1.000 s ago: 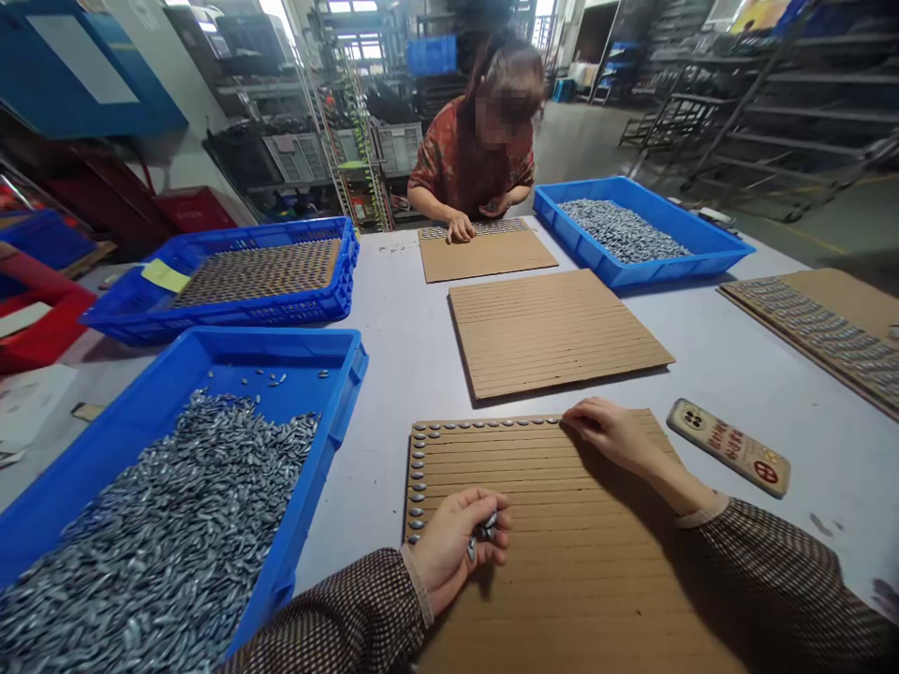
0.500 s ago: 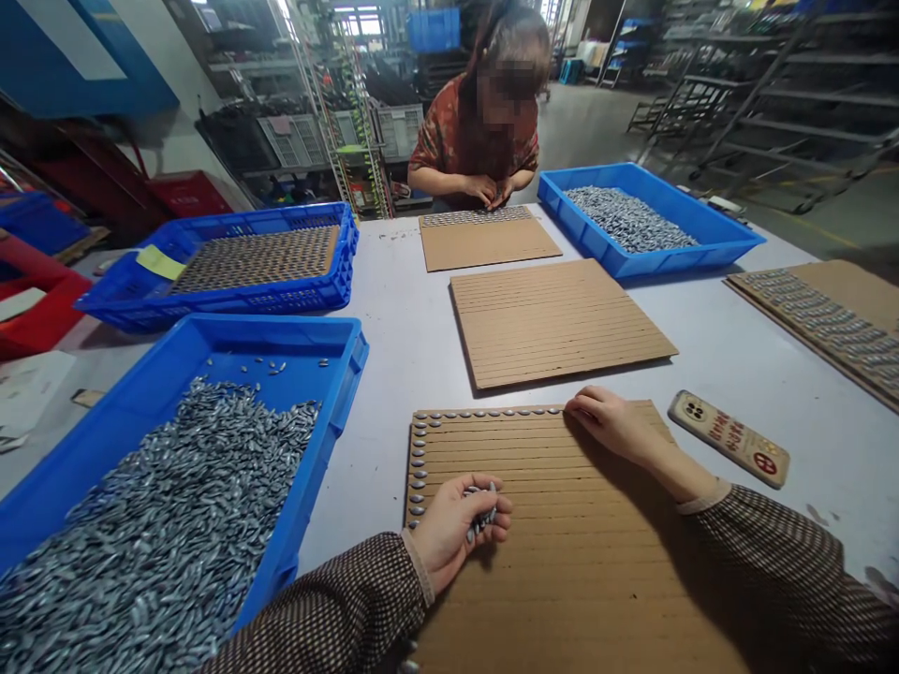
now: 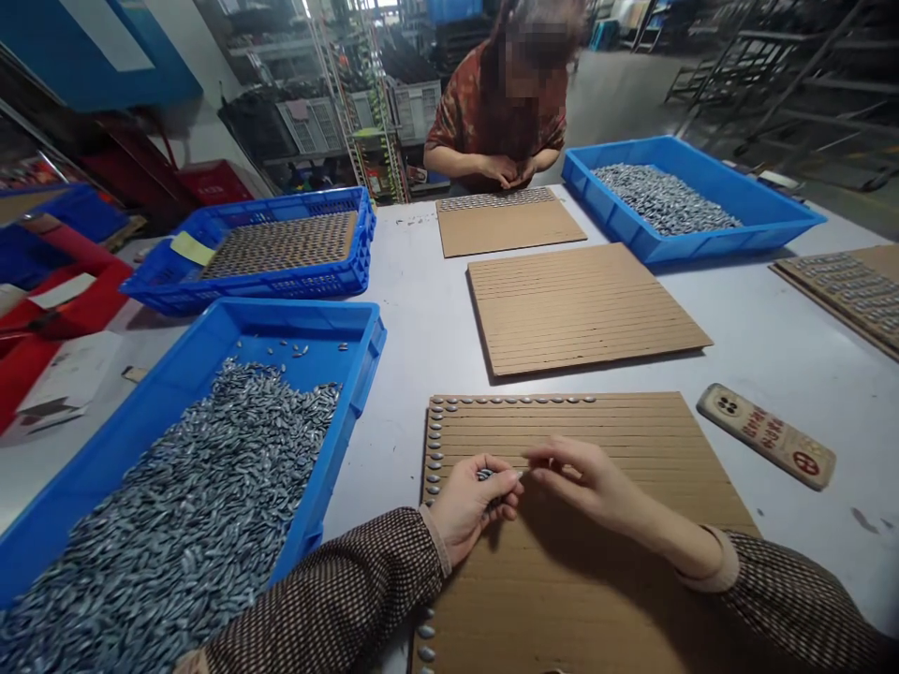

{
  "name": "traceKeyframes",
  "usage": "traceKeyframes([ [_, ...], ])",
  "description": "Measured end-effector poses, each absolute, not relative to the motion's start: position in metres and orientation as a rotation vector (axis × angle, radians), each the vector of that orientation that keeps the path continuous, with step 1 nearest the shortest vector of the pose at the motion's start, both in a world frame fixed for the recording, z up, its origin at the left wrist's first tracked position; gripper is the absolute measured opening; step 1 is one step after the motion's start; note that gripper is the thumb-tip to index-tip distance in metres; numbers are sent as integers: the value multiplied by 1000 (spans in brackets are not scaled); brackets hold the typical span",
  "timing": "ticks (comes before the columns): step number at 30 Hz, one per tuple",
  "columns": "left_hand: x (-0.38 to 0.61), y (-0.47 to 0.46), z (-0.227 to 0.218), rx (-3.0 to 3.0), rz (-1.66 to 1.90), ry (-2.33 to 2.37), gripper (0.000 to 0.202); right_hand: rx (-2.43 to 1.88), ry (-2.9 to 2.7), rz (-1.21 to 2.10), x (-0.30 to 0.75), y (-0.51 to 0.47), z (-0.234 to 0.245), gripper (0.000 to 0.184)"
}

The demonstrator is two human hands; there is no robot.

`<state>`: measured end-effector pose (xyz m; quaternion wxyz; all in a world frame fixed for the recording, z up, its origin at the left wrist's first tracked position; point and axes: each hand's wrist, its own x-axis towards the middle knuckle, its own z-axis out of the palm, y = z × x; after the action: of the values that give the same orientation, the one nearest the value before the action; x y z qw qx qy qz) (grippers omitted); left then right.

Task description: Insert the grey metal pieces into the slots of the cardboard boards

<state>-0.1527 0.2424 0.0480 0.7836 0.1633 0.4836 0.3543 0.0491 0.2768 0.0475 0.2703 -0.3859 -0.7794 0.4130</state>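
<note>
My left hand (image 3: 472, 505) is closed around several small silver-grey, pointed oval pieces, with one piece sticking out at its thumb and fingertips. Close beside it, my right hand (image 3: 596, 487) has thumb and fingers slightly apart, its fingertips nearly at that piece. Both hands are over a cardboard sheet (image 3: 562, 599) scored with parallel lines. Along the sheet's top edge lies a row of oval pieces (image 3: 520, 400), and more run down its left edge. My left hand and sleeve hide part of that left column.
To the left stands a blue tray (image 3: 365, 374) heaped with oval pieces. Beyond the sheet lie a lined cardboard stack (image 3: 582, 309) and, at right, a phone (image 3: 765, 435). Across the table a person (image 3: 502, 131) works at another board (image 3: 512, 229), beside a second blue tray (image 3: 737, 245).
My right hand has come back from the top row toward my left hand, leaving another oval piece at the row's right end. The camera view has shifted slightly.
</note>
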Motion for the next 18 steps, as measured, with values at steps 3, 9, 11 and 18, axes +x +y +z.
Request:
traceKeyframes([
  [3,-152,242,47,371,780,1036,39,-1032,-1831,1458,32,268,48,25],
  [9,-152,245,53,439,831,1044,36,-1083,-1264,1978,25,270,42,33],
  [11,-152,246,56,458,818,1042,35,-1089,-1185,2027,26,271,39,33],
  [18,-151,243,51,511,779,1079,35,-1086,-1187,2053,26,267,38,30],
])
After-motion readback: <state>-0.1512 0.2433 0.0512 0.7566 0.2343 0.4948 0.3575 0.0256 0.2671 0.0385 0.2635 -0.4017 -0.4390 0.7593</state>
